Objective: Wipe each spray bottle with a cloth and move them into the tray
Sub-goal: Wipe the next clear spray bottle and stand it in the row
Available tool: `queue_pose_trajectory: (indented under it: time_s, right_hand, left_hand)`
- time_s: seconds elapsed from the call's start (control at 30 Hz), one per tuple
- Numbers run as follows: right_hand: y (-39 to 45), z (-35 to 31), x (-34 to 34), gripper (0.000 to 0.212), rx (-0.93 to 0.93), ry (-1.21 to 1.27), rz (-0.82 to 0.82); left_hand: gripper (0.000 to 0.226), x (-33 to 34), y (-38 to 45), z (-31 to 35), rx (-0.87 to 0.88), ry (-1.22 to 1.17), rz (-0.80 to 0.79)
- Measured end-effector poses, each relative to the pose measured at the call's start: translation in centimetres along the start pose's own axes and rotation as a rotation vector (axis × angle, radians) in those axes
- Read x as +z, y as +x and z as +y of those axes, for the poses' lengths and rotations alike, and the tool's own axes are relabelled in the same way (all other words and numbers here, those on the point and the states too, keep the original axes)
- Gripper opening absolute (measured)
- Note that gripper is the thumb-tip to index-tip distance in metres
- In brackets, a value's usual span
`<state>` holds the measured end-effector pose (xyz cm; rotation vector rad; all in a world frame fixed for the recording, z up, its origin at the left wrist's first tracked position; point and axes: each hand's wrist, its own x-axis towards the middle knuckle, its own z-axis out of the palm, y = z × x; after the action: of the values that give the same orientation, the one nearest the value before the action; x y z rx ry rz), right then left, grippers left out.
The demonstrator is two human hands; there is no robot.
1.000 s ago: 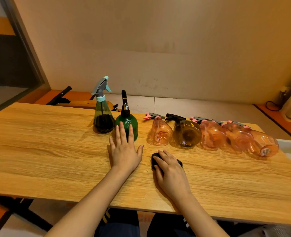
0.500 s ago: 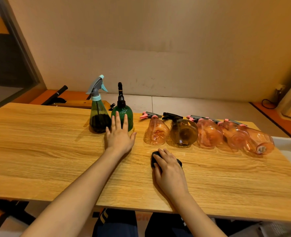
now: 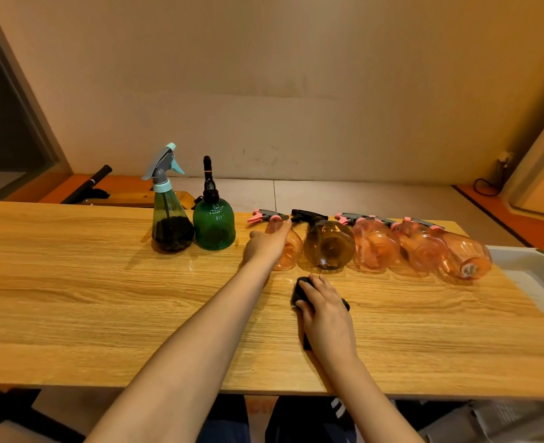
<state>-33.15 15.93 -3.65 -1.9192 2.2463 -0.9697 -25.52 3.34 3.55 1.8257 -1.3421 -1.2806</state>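
The long wood-grain desk (image 3: pixel 104 298) carries everything; a white plastic tray (image 3: pixel 533 266) sits at its right edge with no bottle visible in it, so by my reading the task has barely begun. Along the far edge runs a row of spray bottles: two stand upright at the left, a tall clear-green cone bottle with a grey and teal trigger (image 3: pixel 168 219) and, touching it, a squat dark-green round bottle with a black nozzle (image 3: pixel 213 225). Five more lie on their sides toward the tray, bases toward the person, probably laid out for easy reach: a translucent pink bottle (image 3: pixel 288 251), an amber-brown bottle with a black trigger (image 3: pixel 328 247), then three further pink bottles (image 3: pixel 424 247) packed close together.

The left hand (image 3: pixel 266 244) rests on the first pink bottle, fingers laid over its shoulder; whether they are curled round it I cannot tell. The right hand (image 3: pixel 325 311) presses a small dark cloth (image 3: pixel 299 292) flat near the desk's middle, fingers relaxed on top, ready for wiping.
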Motion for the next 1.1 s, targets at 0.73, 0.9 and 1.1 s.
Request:
queue_pose_trajectory:
  time_s: [0.73,0.9,1.1]
  right_hand:
    - [0.0,-0.5,-1.5,0.033,0.130,0.506,0.157]
    - [0.7,-3.3,-1.6,0.039,0.068,0.767,0.143]
    - [1.3,-3.5,-0.4,0.047,-0.030,0.728,0.116]
  left_hand:
    - [0.055,-6.6,-4.7,-10.5,0.324,-0.370,-0.247]
    - [0.088,-6.1,-4.3,-10.8,0.442,-0.136,-0.213]
    - [0.063,-5.8,-3.8,-11.5,0.515,-0.156,-0.242]
